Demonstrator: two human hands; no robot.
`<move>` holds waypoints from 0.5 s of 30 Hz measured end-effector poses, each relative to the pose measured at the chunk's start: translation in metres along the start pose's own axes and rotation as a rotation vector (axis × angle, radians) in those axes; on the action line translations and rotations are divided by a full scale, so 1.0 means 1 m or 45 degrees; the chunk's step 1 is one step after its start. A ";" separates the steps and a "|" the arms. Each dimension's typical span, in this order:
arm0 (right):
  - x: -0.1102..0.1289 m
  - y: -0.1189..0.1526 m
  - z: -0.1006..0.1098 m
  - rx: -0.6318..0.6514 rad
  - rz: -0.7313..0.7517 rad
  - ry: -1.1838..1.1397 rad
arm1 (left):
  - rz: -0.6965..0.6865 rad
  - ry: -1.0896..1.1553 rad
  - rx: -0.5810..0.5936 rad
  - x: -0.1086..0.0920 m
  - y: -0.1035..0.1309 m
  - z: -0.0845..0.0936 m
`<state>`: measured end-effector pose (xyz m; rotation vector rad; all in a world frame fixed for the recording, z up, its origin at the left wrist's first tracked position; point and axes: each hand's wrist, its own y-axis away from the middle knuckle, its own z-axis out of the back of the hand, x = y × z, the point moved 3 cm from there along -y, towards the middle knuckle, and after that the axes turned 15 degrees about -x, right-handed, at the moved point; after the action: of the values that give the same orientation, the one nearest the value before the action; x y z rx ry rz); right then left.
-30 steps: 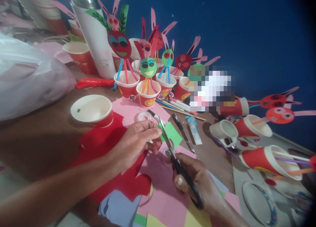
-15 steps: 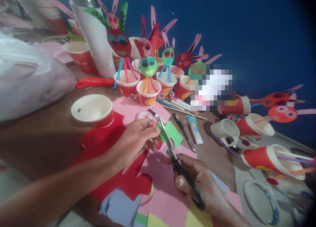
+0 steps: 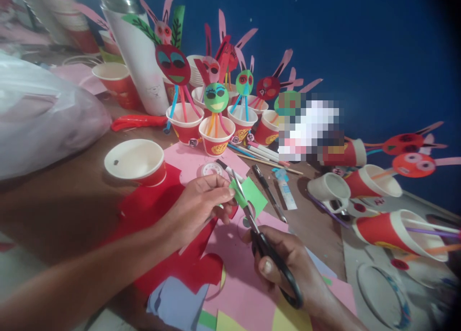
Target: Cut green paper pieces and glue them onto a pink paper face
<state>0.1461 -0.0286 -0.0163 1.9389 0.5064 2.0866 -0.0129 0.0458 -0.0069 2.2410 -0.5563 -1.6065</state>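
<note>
My left hand [image 3: 205, 201] pinches a small green paper [image 3: 256, 195] at its left edge between thumb and fingers. Wrapped round the black handles of the scissors [image 3: 272, 254] is my right hand [image 3: 284, 259], to the lower right of the paper. The scissor blades point up and left, parted slightly, with the green paper between them. A curved notch shows in the paper's lower edge. Under both hands lie pink paper [image 3: 237, 273] and red paper [image 3: 158, 239].
Paper cups with insect-like paper figures [image 3: 216, 98] stand behind the hands. At left are a wide cup [image 3: 135, 160] and a plastic bag [image 3: 46, 115]. Pens [image 3: 268, 191], a glue tube [image 3: 286, 194] and a mug [image 3: 328, 189] lie to the right.
The scissor blades have closed a little on the green paper, and the handles have shifted slightly. My left hand holds the paper in nearly the same place.
</note>
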 end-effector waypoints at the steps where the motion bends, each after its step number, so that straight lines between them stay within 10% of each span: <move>1: 0.001 0.000 -0.001 0.003 -0.002 -0.004 | 0.006 0.008 0.003 0.000 0.000 0.000; 15: 0.001 0.002 -0.007 -0.023 -0.094 -0.102 | 0.033 0.046 0.047 -0.001 0.004 -0.003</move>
<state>0.1387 -0.0311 -0.0151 1.9544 0.5323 1.9538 -0.0109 0.0431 -0.0033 2.2755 -0.6076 -1.5525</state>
